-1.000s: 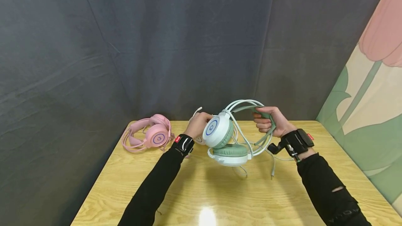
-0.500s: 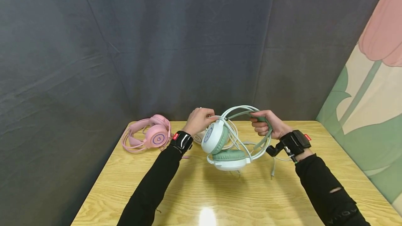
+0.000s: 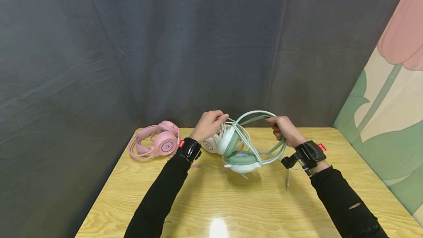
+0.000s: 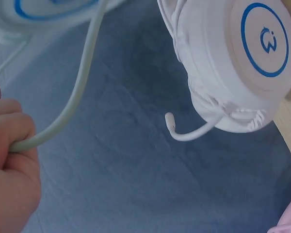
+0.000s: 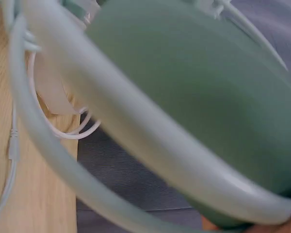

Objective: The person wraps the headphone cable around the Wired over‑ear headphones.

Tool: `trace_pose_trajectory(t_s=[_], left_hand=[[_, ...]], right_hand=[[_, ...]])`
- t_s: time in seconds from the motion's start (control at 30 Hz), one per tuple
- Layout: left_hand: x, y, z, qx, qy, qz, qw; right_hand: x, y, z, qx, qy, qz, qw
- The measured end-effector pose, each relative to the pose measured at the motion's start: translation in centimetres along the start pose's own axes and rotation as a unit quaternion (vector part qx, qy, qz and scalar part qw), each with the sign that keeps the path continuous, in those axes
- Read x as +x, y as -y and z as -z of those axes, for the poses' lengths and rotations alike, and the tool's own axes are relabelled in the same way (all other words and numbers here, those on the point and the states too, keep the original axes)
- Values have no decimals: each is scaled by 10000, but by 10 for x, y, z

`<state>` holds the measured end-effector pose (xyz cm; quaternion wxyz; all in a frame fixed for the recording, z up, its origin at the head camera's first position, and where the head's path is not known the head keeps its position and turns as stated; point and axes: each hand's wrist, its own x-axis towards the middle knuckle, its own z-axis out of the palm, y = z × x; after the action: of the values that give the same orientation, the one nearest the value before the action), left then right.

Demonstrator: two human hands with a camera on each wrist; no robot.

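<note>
A pair of white and pale green headphones [image 3: 242,158] hangs just above the table, ear cups to the left. My right hand [image 3: 286,129] grips their green headband [image 5: 203,92] at the right end. In the right wrist view that hand is mostly out of frame. Beyond the near ear cup my left hand [image 3: 209,125] pinches a pale green cable [image 4: 70,104] that runs to the headphones. Its curled fingers show at the left edge of the left wrist view. Behind the held pair, white headphones [image 3: 210,144] rest on the table, with a short microphone boom [image 4: 191,135] sticking out.
Pink headphones [image 3: 166,144] lie at the back left of the wooden table [image 3: 257,208]. A cable plug [image 3: 287,183] dangles at the table's right side. A grey curtain [image 3: 205,47] stands behind, and a floral panel [image 3: 386,127] borders the right.
My left hand has risen from behind the ear cup and now draws the cable up and away. The held headphones have sunk slightly, and my right hand has dipped a little with them.
</note>
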<state>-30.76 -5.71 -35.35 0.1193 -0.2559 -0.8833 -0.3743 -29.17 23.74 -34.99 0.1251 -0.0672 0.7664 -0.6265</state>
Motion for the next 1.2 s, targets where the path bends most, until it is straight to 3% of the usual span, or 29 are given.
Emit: trace_pose_trajectory(t_s=[0.23,0.43,0.53,0.73,0.9,1.03,1.2], left_hand=[[-6,-8,-7,44,128,-74,9999],[-6,-16,-12,349,-53,-536,9979],[-8,-20,-15,500,-42,-722,9961],[-16,-26,-24,737,-36,-806,9940],[-22,-28,-33,823,-67,-1024,9913],[-28,-30,-41,936,-143,-1118,9892],[-38,-30,-52,866,-280,-1227,9883]], right_hand=[[-7,3,-9,-875,-1162,164,9892],[-6,8,-14,-1802,-2131,507,9589],[-5,9,-16,-1697,-2520,619,9507],[0,3,-17,-728,-3034,495,9488],[5,-1,-17,818,-3296,668,9382],[7,-5,-16,1788,-3194,832,9269],[5,-9,-16,2702,-2878,725,9159]])
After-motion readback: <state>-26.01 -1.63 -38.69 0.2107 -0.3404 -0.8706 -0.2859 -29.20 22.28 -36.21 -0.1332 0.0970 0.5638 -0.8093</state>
